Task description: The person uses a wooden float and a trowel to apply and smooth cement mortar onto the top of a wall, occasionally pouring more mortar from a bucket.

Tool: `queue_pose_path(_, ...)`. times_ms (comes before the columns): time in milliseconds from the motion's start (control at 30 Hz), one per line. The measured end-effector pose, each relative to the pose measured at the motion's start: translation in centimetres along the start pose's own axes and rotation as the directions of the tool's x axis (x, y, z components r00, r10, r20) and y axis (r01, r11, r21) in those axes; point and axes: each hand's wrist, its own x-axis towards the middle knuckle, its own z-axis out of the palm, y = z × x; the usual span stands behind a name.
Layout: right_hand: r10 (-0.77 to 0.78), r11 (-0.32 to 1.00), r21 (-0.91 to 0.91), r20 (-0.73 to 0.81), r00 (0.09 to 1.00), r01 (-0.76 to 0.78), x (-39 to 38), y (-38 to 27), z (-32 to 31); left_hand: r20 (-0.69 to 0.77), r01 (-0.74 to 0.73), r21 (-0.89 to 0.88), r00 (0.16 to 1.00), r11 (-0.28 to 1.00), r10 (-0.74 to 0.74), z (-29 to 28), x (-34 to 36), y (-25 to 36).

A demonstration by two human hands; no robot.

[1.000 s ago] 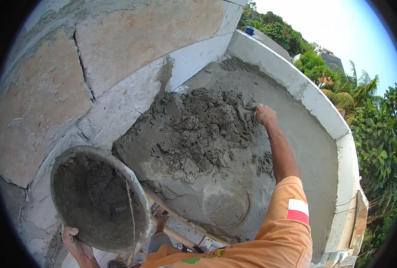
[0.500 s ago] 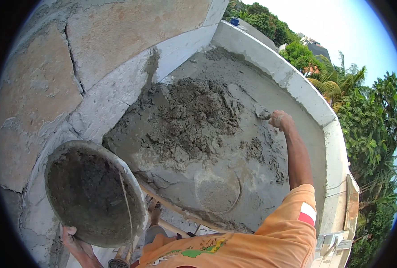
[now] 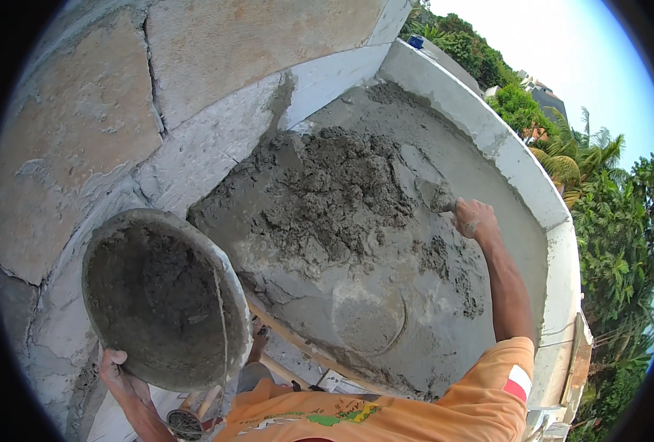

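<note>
My left hand (image 3: 116,373) grips the rim of a round, mortar-stained basin (image 3: 106,324) at the lower left. The basin tilts so that its inside faces me, with wet grey residue coating it and a thin cord across its right side. In my right hand (image 3: 476,219) is a trowel, its mortar-covered blade (image 3: 439,197) just above or touching the wet surface; I cannot tell which. Left of the blade sits a lumpy mortar heap (image 3: 345,188) on a smoother grey mortar layer (image 3: 445,335). A round imprint (image 3: 369,318) marks that layer nearer to me.
A low white parapet (image 3: 515,166) curves along the far and right sides. At the left rises a cracked stone-slab wall (image 3: 91,125). A wooden edge board (image 3: 312,357) borders the near side. Below it, a small round container (image 3: 184,424) shows. Trees stand beyond the parapet.
The view has shifted a little. The basin has moved slightly away from me with my left hand on it. My right hand and the trowel have come slightly nearer, and more of the blade shows.
</note>
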Motion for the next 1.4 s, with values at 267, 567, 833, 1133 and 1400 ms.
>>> queue_pose_path(267,-0.135,0.990,-0.005,-0.343,0.930,0.142,-3.8,-6.6,-2.7,-0.009,0.008,-0.021,1.000,1.000,-0.008,0.4,0.0,-0.6)
queue_pose_path(567,-0.108,0.991,-0.116,-0.354,0.929,0.071,7.2,-9.3,1.0,-0.034,-0.007,0.000,0.999,1.000,0.007,1.3,-0.7,-0.1)
queue_pose_path(833,0.030,0.992,0.123,-0.270,0.962,0.004,15.9,-5.8,2.4,0.000,0.010,-0.003,1.000,1.000,-0.010,1.1,-0.1,-0.5)
queue_pose_path(1133,-0.082,0.934,0.358,0.218,0.973,-0.001,6.0,-3.7,-1.4,-0.014,0.009,-0.044,1.000,0.999,-0.009,-0.1,-0.1,-0.1)
queue_pose_path(1400,-0.090,0.993,0.058,-0.156,0.984,0.100,-0.4,-5.3,-2.8,0.036,-0.043,0.006,0.998,0.999,0.043,2.3,-1.1,0.2)
